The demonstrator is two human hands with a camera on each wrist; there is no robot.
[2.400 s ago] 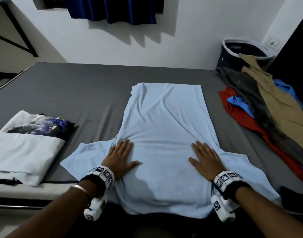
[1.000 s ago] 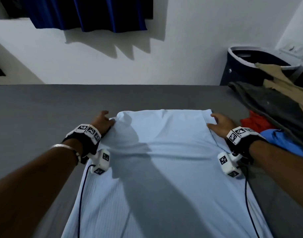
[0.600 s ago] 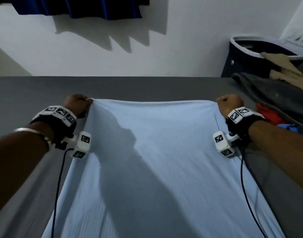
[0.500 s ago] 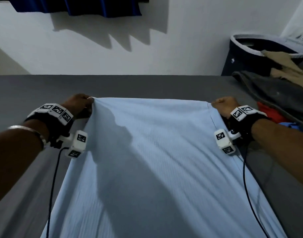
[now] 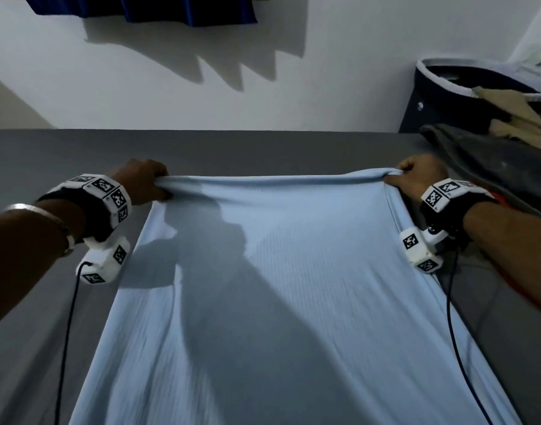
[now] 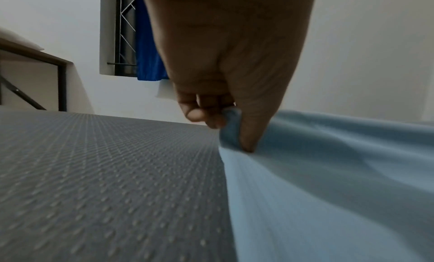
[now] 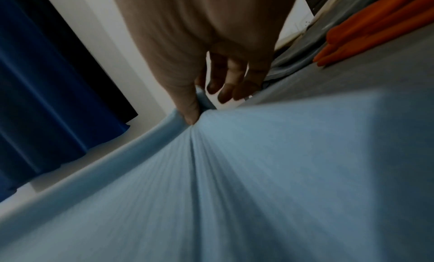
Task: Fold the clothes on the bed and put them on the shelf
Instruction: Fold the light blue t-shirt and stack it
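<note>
A light blue shirt (image 5: 293, 286) lies spread lengthwise on the grey bed (image 5: 63, 161), its far hem lifted off the sheet. My left hand (image 5: 140, 184) pinches the hem's left corner. In the left wrist view, thumb and fingers of that left hand (image 6: 225, 121) nip the blue shirt (image 6: 328, 182). My right hand (image 5: 416, 176) pinches the hem's right corner, and the hem is stretched taut between both hands. The right wrist view has my right hand (image 7: 199, 102) with its thumb pressed into the gathered blue shirt (image 7: 258, 173).
A pile of unfolded clothes (image 5: 493, 157), dark grey, tan and red, lies on the bed's right side. A dark laundry basket (image 5: 447, 96) stands against the white wall. A blue curtain (image 5: 171, 7) hangs above. A black-framed shelf (image 6: 32, 76) stands at the left.
Both hands went from pressing flat near the shirt's near end to its far hem, gripped the two corners and lifted them. In the last half second the hem rose slightly and stretched tighter.
</note>
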